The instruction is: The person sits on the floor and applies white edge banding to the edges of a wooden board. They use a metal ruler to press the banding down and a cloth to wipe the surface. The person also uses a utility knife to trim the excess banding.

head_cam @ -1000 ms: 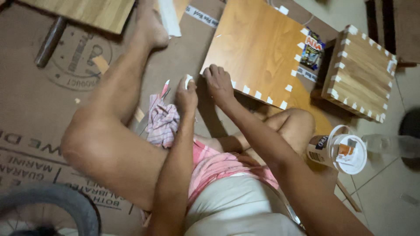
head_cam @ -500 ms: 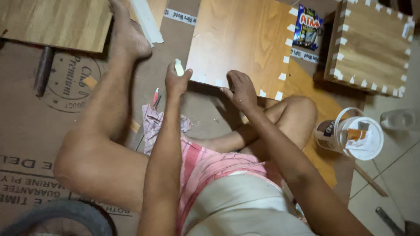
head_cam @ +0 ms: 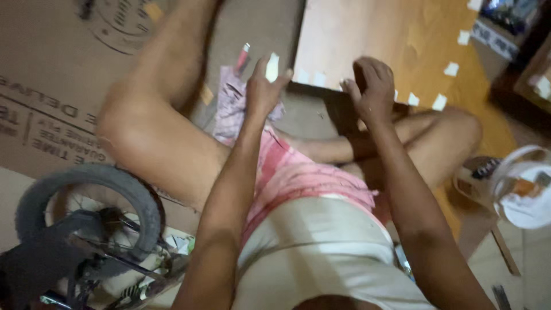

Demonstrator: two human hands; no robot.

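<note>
I sit on flattened cardboard (head_cam: 51, 86) with my legs out in front. My left hand (head_cam: 263, 86) is raised and pinches a small white piece of tape (head_cam: 272, 66) between thumb and fingers. My right hand (head_cam: 372, 86) rests with spread fingers on the near edge of a wooden panel (head_cam: 367, 34). Small white tape squares (head_cam: 442, 102) line that panel's near and right edges. A patterned cloth (head_cam: 232, 106) lies under my left hand, beside a small red-and-white tube (head_cam: 243, 56).
A small black wheel (head_cam: 92, 195) on a dark frame stands at the lower left. A white bucket (head_cam: 525, 183) holding small items sits at the right on tiled floor. More wooden pieces with tape squares (head_cam: 539, 83) lie at the far right.
The view has dropped and come closer. My left hand has lifted a little with the tape piece. My right hand has stayed at the panel's near edge.
</note>
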